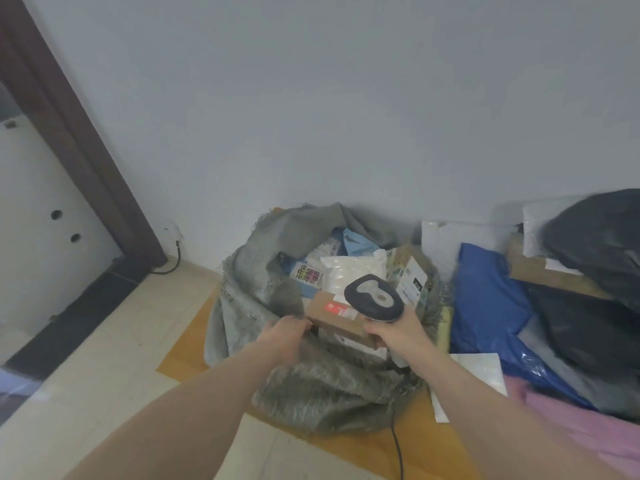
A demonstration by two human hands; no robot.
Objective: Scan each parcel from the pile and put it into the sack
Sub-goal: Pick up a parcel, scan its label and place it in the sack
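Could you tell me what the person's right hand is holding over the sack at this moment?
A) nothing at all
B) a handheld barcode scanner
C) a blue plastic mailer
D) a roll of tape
B: the right hand grips the handle of the dark, corded scanner, whose head sits above the brown cardboard parcel at the mouth of the grey sack.

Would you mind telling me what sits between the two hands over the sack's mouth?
In the head view, a brown cardboard parcel spans the gap between the left hand and the right hand, which grips the scanner, above the sack.
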